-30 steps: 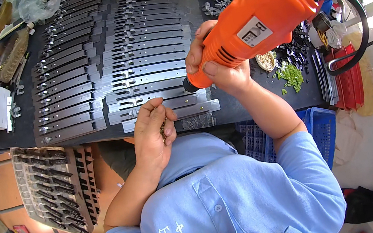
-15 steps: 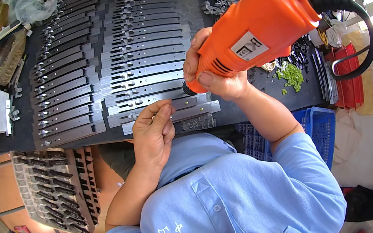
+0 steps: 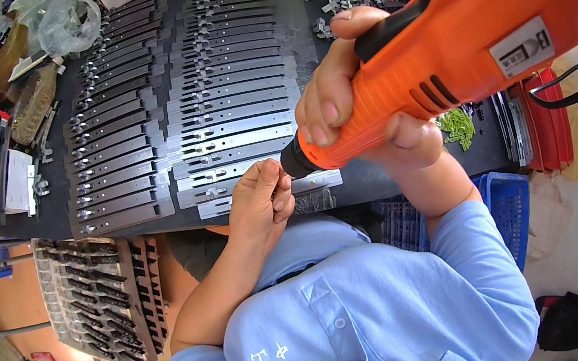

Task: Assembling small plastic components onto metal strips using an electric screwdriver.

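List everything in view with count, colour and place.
table: one, dark, upper half
power tool: one, orange and black, right of centre
metal strips: many, grey, in columns on table
green pieces: one pile, green, table's right
plastic bag: one, clear, upper left
red trays: several, red, right
blue baskets: several, blue, below table
black parts: many, black, lower left
shirt: one, light blue, lower middle
left hand: one, bare, at power tool's tip
right hand: one, bare, gripping power tool

The drill (image 3: pixel 459 52) is orange with a black tip (image 3: pixel 295 160) and black switch (image 3: pixel 406 14); below it are lime-green pieces (image 3: pixel 458 129) and a light-blue shirt (image 3: pixel 284 334), left of it silver-grey strips (image 3: pixel 240 114).
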Demonstrator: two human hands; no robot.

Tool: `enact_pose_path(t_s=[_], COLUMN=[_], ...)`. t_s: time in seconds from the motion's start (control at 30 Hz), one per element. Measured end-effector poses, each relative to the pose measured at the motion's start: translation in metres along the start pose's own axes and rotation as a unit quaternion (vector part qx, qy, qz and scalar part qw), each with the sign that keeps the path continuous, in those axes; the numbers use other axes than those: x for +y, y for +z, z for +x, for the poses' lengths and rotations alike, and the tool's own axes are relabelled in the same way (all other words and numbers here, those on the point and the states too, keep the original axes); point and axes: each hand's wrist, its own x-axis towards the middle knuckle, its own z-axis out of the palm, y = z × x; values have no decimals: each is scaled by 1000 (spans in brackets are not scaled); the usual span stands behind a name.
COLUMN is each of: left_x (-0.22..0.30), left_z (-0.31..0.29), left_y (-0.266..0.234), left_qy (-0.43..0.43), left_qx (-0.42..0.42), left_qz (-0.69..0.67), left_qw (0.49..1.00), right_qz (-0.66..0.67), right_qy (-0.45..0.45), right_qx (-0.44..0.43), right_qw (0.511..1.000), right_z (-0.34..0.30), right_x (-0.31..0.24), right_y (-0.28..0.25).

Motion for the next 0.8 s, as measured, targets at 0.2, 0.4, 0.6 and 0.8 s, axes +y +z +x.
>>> enact_pose_path(t_s=[0.2, 0.4, 0.6, 0.8], left_x=[2, 2, 8, 17], left_z=[2, 4, 1, -3], left_y=[0, 1, 2, -1], left_qy=[-2, -16, -28, 26], left_qx=[-14, -12, 6, 57], left_qz=[18, 9, 6, 34], left_qw=[1000, 1000, 1000, 997], right_qz=[35, 21, 3, -131], right_qy=[-3, -19, -36, 74], right_qx=[28, 20, 6, 53], right_qw=[999, 999, 999, 987], right_z=[-1, -2, -1, -7], right_x=[-2, -4, 7, 40], right_y=[1, 1, -7, -42])
